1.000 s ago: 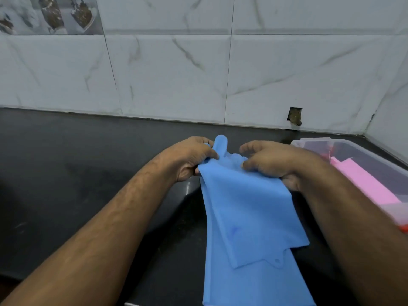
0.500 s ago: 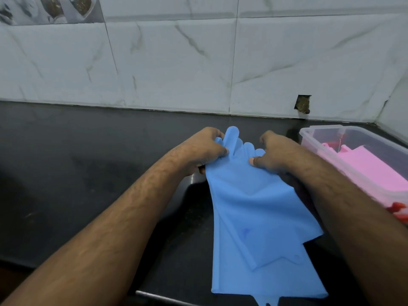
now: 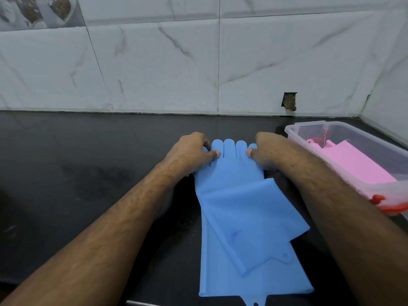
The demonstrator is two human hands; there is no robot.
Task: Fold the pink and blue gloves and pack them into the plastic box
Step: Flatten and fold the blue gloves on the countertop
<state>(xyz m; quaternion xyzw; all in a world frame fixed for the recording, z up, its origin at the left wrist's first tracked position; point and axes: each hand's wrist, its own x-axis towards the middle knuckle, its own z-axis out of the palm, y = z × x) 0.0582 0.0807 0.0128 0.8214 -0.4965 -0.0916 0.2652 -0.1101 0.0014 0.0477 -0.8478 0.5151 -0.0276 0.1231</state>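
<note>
Blue gloves (image 3: 247,217), stacked flat, fingers away, cuffs near.

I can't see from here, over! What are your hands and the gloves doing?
Left hand, right hand pinching blue gloves at fingertips, on counter. Pink glove in plastic box. Nothing blocking.

Colours: gloves (image 3: 247,217) near centre are plain light blue, no print, with one small darker blue smudge on the top one. Glove in the box (image 3: 357,166) on the right is plain pink. Box (image 3: 344,155) is clear, frosted-looking plastic with red-orange clips (image 3: 388,205) at its near end and a bit of red at the far end. Counter (image 3: 88,162) is glossy black. Wall tiles (image 3: 154,62) at the far side are white with thin grey-green marble veining; far-left tile (image 3: 33,9) has a grey and brown food print.
</note>
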